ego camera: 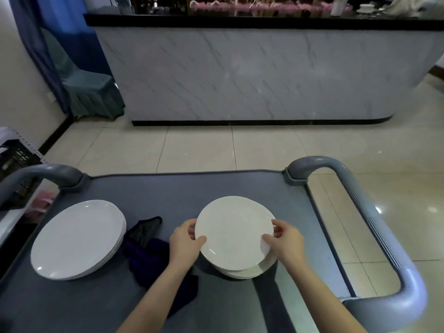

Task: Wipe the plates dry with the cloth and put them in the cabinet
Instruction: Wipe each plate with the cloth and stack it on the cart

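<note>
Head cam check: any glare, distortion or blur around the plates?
Head view: wide-angle distortion bows the cart handle and counter; light glares off floor tiles at right, small glints on the top plate; left hand, right hand sharp; back shelf dim, soft.

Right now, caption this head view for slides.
Left hand and right hand grip the top round white plate of a stack on a grey cart; dark purple cloth and second stack alongside.

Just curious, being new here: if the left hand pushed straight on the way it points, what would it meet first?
The top round white plate of the right stack. The left hand grips its left rim, so nothing lies between.
</note>
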